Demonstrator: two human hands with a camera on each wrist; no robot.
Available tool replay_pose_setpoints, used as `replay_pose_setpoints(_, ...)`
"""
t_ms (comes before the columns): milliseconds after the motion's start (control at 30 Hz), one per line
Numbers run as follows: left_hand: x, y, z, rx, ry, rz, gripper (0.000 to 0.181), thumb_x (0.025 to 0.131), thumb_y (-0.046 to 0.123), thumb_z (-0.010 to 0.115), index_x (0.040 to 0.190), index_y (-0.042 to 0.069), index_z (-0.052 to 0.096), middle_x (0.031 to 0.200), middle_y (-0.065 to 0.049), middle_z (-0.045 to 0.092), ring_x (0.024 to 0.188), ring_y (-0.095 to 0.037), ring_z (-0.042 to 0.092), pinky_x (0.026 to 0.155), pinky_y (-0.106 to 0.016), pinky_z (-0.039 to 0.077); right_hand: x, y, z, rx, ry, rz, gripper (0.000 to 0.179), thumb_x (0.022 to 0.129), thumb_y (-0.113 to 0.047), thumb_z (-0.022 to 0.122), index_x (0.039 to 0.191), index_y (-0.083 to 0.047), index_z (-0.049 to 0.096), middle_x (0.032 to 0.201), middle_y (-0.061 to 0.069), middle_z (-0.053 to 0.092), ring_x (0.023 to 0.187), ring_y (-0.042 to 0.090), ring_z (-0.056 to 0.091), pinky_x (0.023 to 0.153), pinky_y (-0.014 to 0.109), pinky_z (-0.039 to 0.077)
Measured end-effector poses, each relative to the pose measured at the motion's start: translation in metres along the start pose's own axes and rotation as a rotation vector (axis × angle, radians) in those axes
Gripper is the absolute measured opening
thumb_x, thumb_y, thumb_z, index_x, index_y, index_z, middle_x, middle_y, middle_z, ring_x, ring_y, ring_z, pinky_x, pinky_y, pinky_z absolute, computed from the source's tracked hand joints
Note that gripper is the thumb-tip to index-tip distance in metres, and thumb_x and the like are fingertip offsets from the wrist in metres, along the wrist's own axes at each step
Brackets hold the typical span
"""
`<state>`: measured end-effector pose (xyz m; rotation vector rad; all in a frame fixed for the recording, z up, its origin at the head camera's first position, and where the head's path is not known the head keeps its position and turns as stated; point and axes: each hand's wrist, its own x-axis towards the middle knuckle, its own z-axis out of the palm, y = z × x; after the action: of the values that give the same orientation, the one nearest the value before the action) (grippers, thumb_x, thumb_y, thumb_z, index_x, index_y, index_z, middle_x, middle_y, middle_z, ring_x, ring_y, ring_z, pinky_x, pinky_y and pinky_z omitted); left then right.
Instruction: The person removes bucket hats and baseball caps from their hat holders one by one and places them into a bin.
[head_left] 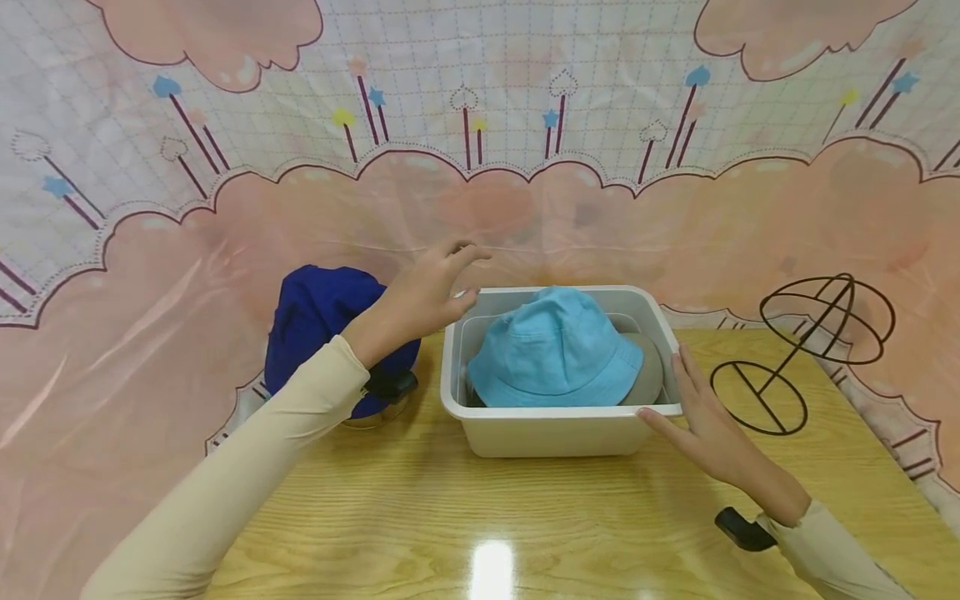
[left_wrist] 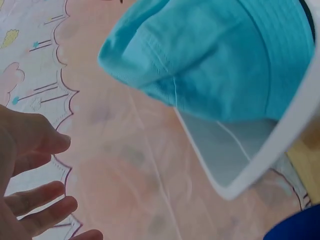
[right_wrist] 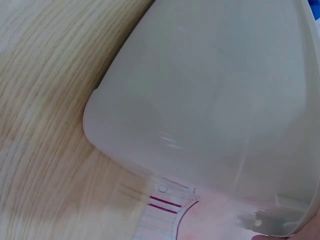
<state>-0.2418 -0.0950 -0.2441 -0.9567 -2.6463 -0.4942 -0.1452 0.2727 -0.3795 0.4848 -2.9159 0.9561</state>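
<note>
A light blue bucket hat [head_left: 558, 346] lies in a white plastic bin [head_left: 555, 433], partly over a grey-beige hat [head_left: 647, 371]. My left hand [head_left: 438, 283] hovers above the bin's back left corner, fingers loosely bent with nothing between them. In the left wrist view, that hand [left_wrist: 35, 185] is apart from the light blue hat [left_wrist: 210, 60]. With straight fingers, my right hand [head_left: 701, 425] touches the bin's front right corner, thumb at the front rim and fingers along the right side. The bin's outer wall [right_wrist: 210, 100] fills most of the right wrist view.
At the left a dark blue hat [head_left: 322, 308] stands raised, partly hidden behind my left forearm. A black wire hat stand [head_left: 780, 371] is on the wooden table [head_left: 375, 517] to the right of the bin. A patterned cloth [head_left: 525, 208] hangs behind the table.
</note>
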Motion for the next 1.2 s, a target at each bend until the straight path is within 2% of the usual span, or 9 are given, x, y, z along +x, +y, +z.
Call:
replay_pose_setpoints(100, -0.008, -0.003, -0.01, 0.02, 0.012, -0.036, 0.045, 0.088, 0.015, 0.064, 0.132, 0.013, 0.054, 0.131, -0.011, 0.049, 0.09, -0.026, 0.057, 0.067, -0.036, 0.05, 0.0, 0.0, 0.0, -0.003, 0.006, -0.01, 0.091, 0.093, -0.039, 0.057, 0.151, -0.006, -0.005, 0.156, 0.008, -0.016, 0.14, 0.044, 0.0, 0.095, 0.073, 0.017)
replay_pose_setpoints(200, -0.016, -0.006, -0.019, 0.041, 0.028, -0.06, 0.045, 0.088, 0.016, 0.063, 0.132, 0.014, 0.053, 0.131, -0.011, 0.05, 0.076, -0.024, 0.054, 0.058, -0.035, 0.045, 0.001, 0.0, -0.001, -0.005, 0.007, -0.018, 0.091, 0.093, -0.039, 0.057, 0.151, -0.006, -0.005, 0.156, 0.007, -0.017, 0.139, 0.045, 0.0, 0.095, 0.073, 0.017)
replay_pose_setpoints(267, -0.021, -0.008, -0.025, 0.048, 0.041, -0.071, 0.045, 0.088, 0.016, 0.063, 0.132, 0.013, 0.054, 0.13, -0.012, 0.05, 0.074, -0.024, 0.052, 0.061, -0.036, 0.045, 0.001, 0.0, -0.001, -0.006, 0.004, -0.018, 0.091, 0.093, -0.039, 0.057, 0.151, -0.005, -0.005, 0.156, 0.008, -0.017, 0.139, 0.045, 0.0, 0.095, 0.073, 0.017)
replay_pose_setpoints(333, -0.026, -0.011, -0.03, 0.055, 0.06, -0.079, 0.044, 0.087, 0.016, 0.064, 0.13, 0.011, 0.055, 0.128, -0.013, 0.051, 0.079, -0.025, 0.054, 0.065, -0.038, 0.047, 0.0, 0.0, -0.002, -0.006, 0.001, -0.018, 0.091, 0.093, -0.039, 0.057, 0.151, -0.005, -0.005, 0.156, 0.008, -0.017, 0.139, 0.045, 0.0, 0.095, 0.073, 0.017)
replay_pose_setpoints(533, -0.04, -0.02, -0.037, 0.08, 0.107, -0.093, 0.044, 0.085, 0.014, 0.065, 0.128, 0.009, 0.056, 0.125, -0.014, 0.05, 0.082, -0.028, 0.054, 0.066, -0.04, 0.048, -0.002, 0.003, -0.002, -0.007, 0.002, -0.026, 0.091, 0.094, -0.039, 0.056, 0.151, -0.005, -0.005, 0.156, 0.008, -0.017, 0.139, 0.045, 0.0, 0.095, 0.074, 0.017)
replay_pose_setpoints(800, -0.061, -0.029, -0.046, 0.145, 0.1, -0.197, 0.051, 0.082, 0.016, 0.067, 0.132, 0.013, 0.054, 0.135, -0.018, 0.045, 0.075, -0.033, 0.056, 0.06, -0.042, 0.045, -0.002, 0.003, -0.002, 0.001, 0.005, -0.029, 0.091, 0.093, -0.039, 0.058, 0.151, -0.005, -0.004, 0.156, 0.007, -0.016, 0.14, 0.043, 0.0, 0.096, 0.072, 0.018)
replay_pose_setpoints(900, -0.067, -0.031, -0.051, 0.148, 0.079, -0.238, 0.054, 0.082, 0.018, 0.068, 0.134, 0.014, 0.053, 0.136, -0.019, 0.043, 0.095, -0.04, 0.055, 0.072, -0.051, 0.047, -0.003, 0.002, -0.003, 0.005, -0.004, -0.035, 0.091, 0.093, -0.039, 0.057, 0.151, -0.005, -0.005, 0.156, 0.008, -0.017, 0.14, 0.042, -0.002, 0.096, 0.072, 0.017)
replay_pose_setpoints(1033, -0.076, -0.034, -0.055, 0.149, 0.041, -0.281, 0.056, 0.082, 0.018, 0.068, 0.135, 0.013, 0.051, 0.137, -0.02, 0.04, 0.117, -0.043, 0.044, 0.088, -0.061, 0.04, -0.004, 0.002, -0.003, 0.013, -0.012, -0.042, 0.091, 0.094, -0.038, 0.056, 0.15, -0.005, -0.006, 0.155, 0.009, -0.018, 0.14, 0.042, -0.003, 0.097, 0.072, 0.016)
replay_pose_setpoints(1200, -0.089, -0.038, -0.057, 0.141, 0.021, -0.31, 0.055, 0.082, 0.017, 0.069, 0.134, 0.011, 0.051, 0.138, -0.021, 0.039, 0.119, -0.045, 0.042, 0.092, -0.062, 0.037, -0.006, 0.004, -0.002, 0.018, -0.004, -0.036, 0.091, 0.093, -0.038, 0.057, 0.151, -0.005, -0.006, 0.155, 0.009, -0.017, 0.14, 0.042, -0.002, 0.097, 0.072, 0.017)
